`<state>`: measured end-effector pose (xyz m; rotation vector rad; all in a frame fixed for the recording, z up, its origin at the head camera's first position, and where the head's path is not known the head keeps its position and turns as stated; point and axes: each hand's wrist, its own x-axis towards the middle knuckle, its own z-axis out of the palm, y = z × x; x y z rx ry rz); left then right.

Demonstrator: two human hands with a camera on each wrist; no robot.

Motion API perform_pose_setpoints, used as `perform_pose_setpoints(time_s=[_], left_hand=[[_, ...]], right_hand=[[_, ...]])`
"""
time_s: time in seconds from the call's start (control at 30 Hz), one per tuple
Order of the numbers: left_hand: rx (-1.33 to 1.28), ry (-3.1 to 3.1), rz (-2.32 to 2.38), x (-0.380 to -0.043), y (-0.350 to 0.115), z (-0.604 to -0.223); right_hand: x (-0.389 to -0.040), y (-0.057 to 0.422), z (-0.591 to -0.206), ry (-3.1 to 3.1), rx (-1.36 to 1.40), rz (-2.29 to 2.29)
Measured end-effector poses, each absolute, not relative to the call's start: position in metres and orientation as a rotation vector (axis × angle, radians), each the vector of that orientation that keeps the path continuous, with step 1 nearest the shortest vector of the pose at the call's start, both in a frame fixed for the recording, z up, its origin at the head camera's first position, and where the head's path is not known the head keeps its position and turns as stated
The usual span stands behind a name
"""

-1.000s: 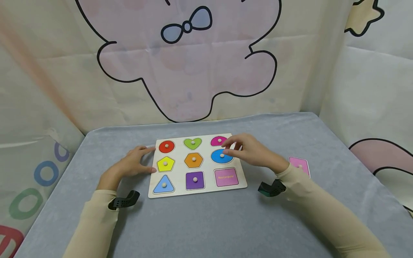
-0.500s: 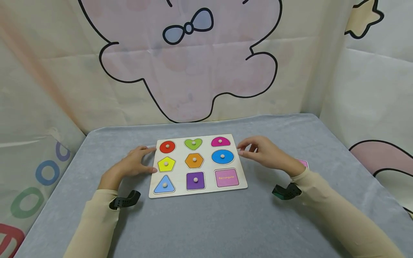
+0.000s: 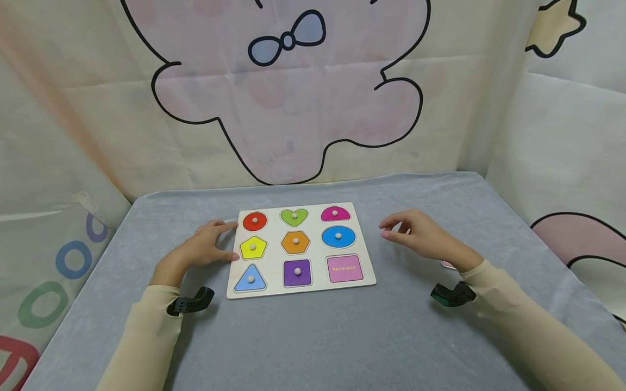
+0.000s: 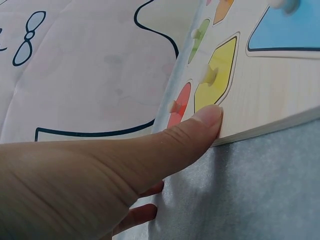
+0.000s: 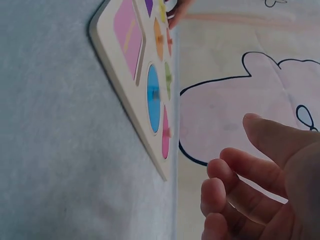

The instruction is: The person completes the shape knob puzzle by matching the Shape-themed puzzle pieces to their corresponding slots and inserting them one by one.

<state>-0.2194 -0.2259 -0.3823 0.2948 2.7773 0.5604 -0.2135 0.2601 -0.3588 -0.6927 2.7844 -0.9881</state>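
Note:
A wooden shape puzzle board (image 3: 318, 271) lies on the table with knobbed pieces in most recesses. Its front-right recess (image 3: 344, 268) shows pink with the word "Rectangular" and has no knob. My left hand (image 3: 198, 251) steadies the board's left side, thumb and index finger spread; in the left wrist view the thumb (image 4: 200, 125) rests on the edge near the yellow pentagon (image 4: 216, 75). To the right of the board hovers my right hand (image 3: 418, 233), fingers loosely bent, nothing between them. Under the right wrist a pink piece (image 3: 448, 265) is mostly hidden.
Grey cloth (image 3: 313, 342) covers the table. Behind it hangs a cream backdrop (image 3: 440, 108) with cartoon drawings, and more fabric walls stand at both sides. A black band (image 3: 191, 303) is on the left wrist, another band (image 3: 454, 295) on the right.
My right hand has drawn away from above the blue oval, moving right past the board's edge, and its wrist now covers most of the pink piece. The left hand stays in place.

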Motion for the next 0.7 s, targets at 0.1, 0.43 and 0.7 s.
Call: perform_pose_setpoints(time_s=[0.1,0.43,0.7], left_hand=[[0.294,2.779,0.557,-0.220,-0.227,-0.383],[0.286,2.766,0.567,-0.221,-0.228,-0.384],[0.271,2.763,0.569,-0.220,-0.227,-0.383]], right_hand=[[-0.212,0.268,-0.361,2.783,-0.665,-0.974],[-0.208,0.299,-0.370,2.826,-0.684,-0.955],[-0.201,0.331,-0.377,2.830,-0.665,-0.976]])
